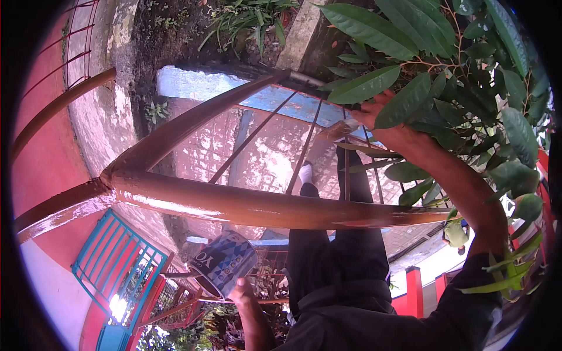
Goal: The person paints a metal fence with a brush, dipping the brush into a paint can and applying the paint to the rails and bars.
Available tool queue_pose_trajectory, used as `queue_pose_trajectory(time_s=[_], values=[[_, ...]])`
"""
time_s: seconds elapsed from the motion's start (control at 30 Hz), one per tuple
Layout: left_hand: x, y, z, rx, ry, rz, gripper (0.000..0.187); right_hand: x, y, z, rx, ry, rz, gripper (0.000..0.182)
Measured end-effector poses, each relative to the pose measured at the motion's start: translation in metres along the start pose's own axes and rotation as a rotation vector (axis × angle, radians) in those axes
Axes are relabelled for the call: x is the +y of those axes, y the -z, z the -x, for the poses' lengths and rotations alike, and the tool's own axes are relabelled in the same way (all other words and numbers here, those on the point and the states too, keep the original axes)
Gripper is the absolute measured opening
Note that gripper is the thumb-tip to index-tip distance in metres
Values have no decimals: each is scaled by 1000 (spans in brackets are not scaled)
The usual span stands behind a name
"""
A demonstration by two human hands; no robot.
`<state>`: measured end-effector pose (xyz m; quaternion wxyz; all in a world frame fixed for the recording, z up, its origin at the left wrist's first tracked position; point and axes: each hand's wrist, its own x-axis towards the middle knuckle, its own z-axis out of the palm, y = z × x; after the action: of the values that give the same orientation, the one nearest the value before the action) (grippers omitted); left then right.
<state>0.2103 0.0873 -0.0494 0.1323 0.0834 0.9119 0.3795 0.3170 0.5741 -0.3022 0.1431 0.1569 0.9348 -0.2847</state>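
Note:
At the lower left, my left hand [243,295] is closed on a blue patterned mug [225,263] with white lettering. The mug is tilted, its mouth towards the left, and its contents are hard to make out. My right arm reaches over a glossy brown metal railing [263,202]. Beyond the top rail, my right hand [374,114] is partly covered by leaves. Its fingers are bent round what looks like a paintbrush [336,130], whose brownish end lies close to the thin upright bars. Most of the handle is hidden.
Large green leaves [413,96] crowd my right arm. A blue-painted kerb [199,85] runs behind the railing's lower bar. At the lower left stands a turquoise gate [120,257]. A person in a green top [455,234] is farther off at the right.

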Motion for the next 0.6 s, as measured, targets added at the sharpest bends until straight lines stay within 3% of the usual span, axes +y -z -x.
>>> queue_pose_trajectory(time_s=[0.1,0.17,0.3,0.37,0.5,0.6], values=[[-11,6,5,64,80,247,114,19,-17,-16,35,126,143,30],[-2,0,3,-54,6,-91,110,35,-37,-25,79,71,66,23],[-17,10,14,-28,20,-53,109,30,-22,-28,172,18,262,20],[-20,6,13,-48,22,26,111,21,4,-32,132,141,350,22],[2,-12,3,-43,23,126,119,20,-29,-18,142,169,269,25],[-29,3,4,49,34,327,115,38,-44,-11,79,88,199,26]])
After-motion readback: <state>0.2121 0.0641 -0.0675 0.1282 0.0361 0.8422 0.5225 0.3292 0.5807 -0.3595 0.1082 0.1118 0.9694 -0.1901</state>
